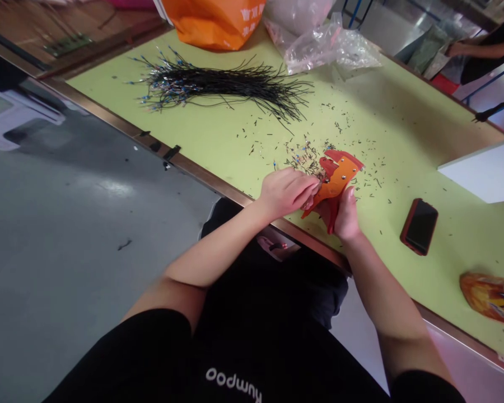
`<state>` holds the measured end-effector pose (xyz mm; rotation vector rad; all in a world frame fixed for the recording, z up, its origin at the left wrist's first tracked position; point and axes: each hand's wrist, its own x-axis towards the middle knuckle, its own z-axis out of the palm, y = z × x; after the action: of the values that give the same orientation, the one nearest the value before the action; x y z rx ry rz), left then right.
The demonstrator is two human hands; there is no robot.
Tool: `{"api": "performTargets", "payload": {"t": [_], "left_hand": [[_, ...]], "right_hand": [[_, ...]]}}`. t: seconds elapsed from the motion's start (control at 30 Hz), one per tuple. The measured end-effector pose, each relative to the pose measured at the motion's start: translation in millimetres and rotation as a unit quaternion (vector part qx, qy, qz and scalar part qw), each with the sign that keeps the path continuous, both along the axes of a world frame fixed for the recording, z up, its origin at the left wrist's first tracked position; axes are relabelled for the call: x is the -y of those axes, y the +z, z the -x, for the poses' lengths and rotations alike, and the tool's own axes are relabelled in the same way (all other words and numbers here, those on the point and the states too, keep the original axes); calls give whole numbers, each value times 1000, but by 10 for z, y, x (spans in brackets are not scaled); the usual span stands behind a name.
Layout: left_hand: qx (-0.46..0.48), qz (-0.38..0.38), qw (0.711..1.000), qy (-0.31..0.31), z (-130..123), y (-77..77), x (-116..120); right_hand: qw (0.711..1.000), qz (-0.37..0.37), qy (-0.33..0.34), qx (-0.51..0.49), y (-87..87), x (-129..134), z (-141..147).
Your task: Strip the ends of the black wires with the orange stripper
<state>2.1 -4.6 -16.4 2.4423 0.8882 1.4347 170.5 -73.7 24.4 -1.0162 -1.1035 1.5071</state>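
Observation:
My right hand [344, 215] is wrapped round an orange and red hand tool [338, 179], a wire stripper by its look, near the table's front edge. Beside the tool's left side is my left hand [289, 191], its fingers pinched together; what they hold is hidden or too small to name. Short black clippings and small bits with blue parts [304, 157] lie scattered just beyond both hands. A bundle of black wires [235, 84] with blue and metal ends on its left lies farther back on the green table [218, 140].
An orange bag [218, 22] and clear plastic bags [315, 45] stand at the back. To the right are a phone [420, 226], a white panel [483, 170] and an orange package [491, 296]. Another person's arm [483, 50] shows at the upper right.

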Motion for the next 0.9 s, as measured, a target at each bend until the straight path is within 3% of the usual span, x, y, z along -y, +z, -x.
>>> {"api": "performTargets", "payload": {"t": [0.23, 0.33, 0.47, 0.9], "left_hand": [[-24, -10, 1000, -17, 32, 51, 16], [-16, -85, 996, -11, 36, 82, 17], [77, -183, 980, -24, 16, 123, 6], [62, -149, 985, -54, 38, 124, 31]], "right_hand": [[1000, -16, -16, -9, -32, 19, -12], [999, -24, -36, -2, -42, 27, -2], [998, -38, -49, -10, -63, 32, 1], [997, -30, -62, 26, -159, 61, -22]]}}
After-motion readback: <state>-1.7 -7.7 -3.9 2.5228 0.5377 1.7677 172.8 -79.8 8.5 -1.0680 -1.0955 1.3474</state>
